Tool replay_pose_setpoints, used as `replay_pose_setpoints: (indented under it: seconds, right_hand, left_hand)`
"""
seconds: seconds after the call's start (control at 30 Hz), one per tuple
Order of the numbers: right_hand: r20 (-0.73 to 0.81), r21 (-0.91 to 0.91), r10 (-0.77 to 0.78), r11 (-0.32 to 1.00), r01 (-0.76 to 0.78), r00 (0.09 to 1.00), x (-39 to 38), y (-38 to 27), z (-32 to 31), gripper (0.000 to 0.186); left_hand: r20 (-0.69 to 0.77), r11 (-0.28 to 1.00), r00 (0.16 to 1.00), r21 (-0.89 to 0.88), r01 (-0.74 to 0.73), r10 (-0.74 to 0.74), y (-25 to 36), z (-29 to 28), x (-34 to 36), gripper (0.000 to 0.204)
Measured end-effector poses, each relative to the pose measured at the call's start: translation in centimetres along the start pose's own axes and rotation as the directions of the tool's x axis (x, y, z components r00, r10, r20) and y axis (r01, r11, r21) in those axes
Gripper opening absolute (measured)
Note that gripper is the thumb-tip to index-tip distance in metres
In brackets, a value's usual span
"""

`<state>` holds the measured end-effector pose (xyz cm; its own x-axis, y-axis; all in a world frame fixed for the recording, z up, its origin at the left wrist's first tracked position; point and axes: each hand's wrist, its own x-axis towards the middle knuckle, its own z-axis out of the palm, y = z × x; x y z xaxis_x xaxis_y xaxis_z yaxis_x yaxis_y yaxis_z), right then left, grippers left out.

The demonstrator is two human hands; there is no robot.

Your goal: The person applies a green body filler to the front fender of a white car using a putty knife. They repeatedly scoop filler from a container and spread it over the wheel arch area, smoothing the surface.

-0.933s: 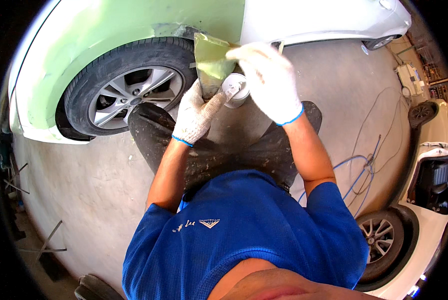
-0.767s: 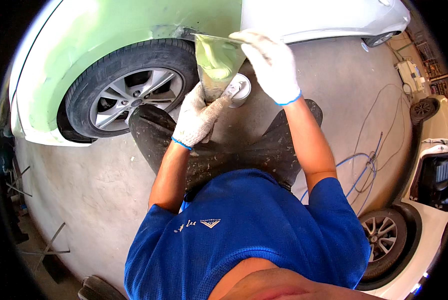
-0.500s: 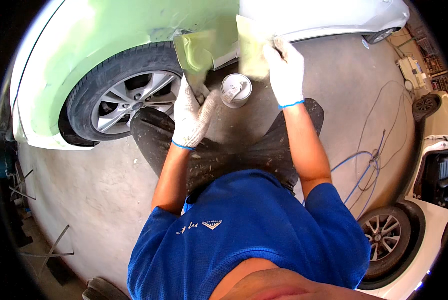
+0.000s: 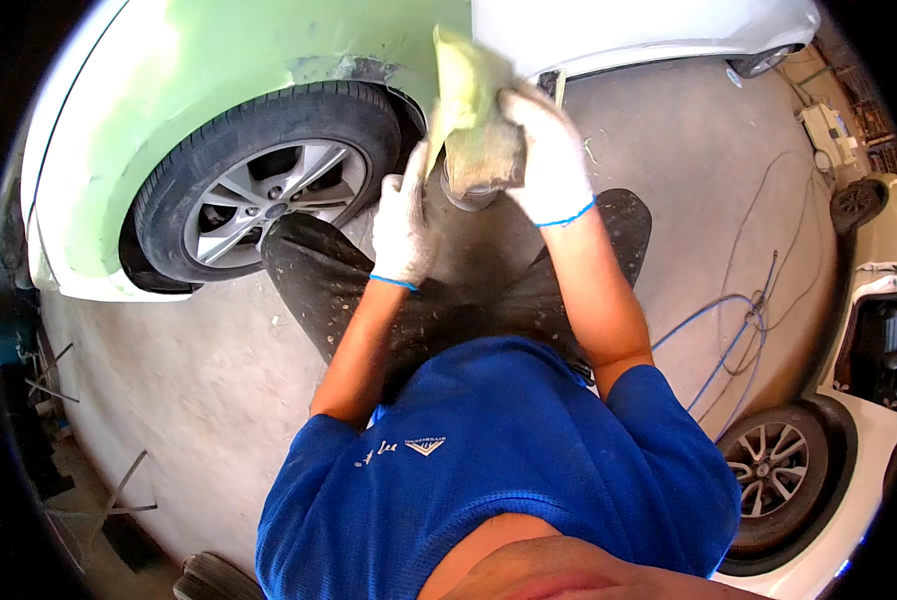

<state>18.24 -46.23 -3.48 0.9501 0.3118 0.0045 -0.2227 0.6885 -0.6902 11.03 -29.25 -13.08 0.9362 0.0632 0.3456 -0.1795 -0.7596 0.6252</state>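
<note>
Both my hands wear white knit gloves with blue cuffs. My left hand [image 4: 405, 228] is closed on a thin putty board, tilted nearly edge-on, with yellow-green putty [image 4: 460, 90] on it. Closed around a flat, stained putty spreader [image 4: 490, 158] is my right hand [image 4: 553, 150]; the spreader is against or just in front of the putty, and which cannot be told. Below them a round can [image 4: 470, 200] stands on the floor, mostly covered by the spreader. Left of my hands is the car's fender [image 4: 238, 60], coated in patchy light green, with dark bare spots above the wheel [image 4: 276, 212].
A white car door [image 4: 628, 28] extends to the upper right. Blue hose and cable [image 4: 748, 320] lie looped on the grey floor [image 4: 668, 130] at right. Another car's wheel [image 4: 768, 470] is at lower right. Thin metal stands [image 4: 113, 495] are at lower left.
My hands have come together. The right hand moved left with its spreader, and the left hand's board turned from facing me to nearly edge-on. The can is now mostly covered.
</note>
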Motion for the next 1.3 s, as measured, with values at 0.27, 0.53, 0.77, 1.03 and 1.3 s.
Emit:
replay_pose_setpoints:
  seconds: [0.27, 0.53, 0.77, 1.03, 1.3]
  right_hand:
    - [0.115, -0.515, -0.532, 0.69, 0.509, 0.839, 1.3, -2.4, 0.0, 0.025]
    - [0.535, -0.843, -0.26, -0.093, 0.53, 0.804, 1.8, -3.7, 0.6, 0.024]
    - [0.712, -0.702, -0.307, -0.28, 0.655, 0.631, -1.9, 0.8, 2.1, 0.019]
    - [0.649, -0.76, -0.373, -0.278, 0.588, 0.663, -1.4, -0.1, 3.2, 0.021]
    - [0.625, -0.723, -0.413, 0.012, 0.69, 0.662, 1.4, -3.6, 2.5, 0.02]
  left_hand:
    - [0.329, 0.534, 0.907, -0.734, 0.42, -0.261, 2.2, -4.9, 0.5, 0.029]
    - [0.298, 0.601, 0.922, -0.7, 0.387, -0.247, 2.8, -6.0, 1.6, 0.035]
    - [0.253, 0.573, 0.958, -0.768, 0.285, -0.137, 4.3, -5.9, 2.4, 0.049]
    - [0.237, 0.515, 0.957, -0.807, 0.288, -0.165, 4.2, -3.9, 2.1, 0.04]
    - [0.475, 0.5, 0.852, -0.694, 0.518, -0.223, 6.3, -6.8, 1.9, 0.033]
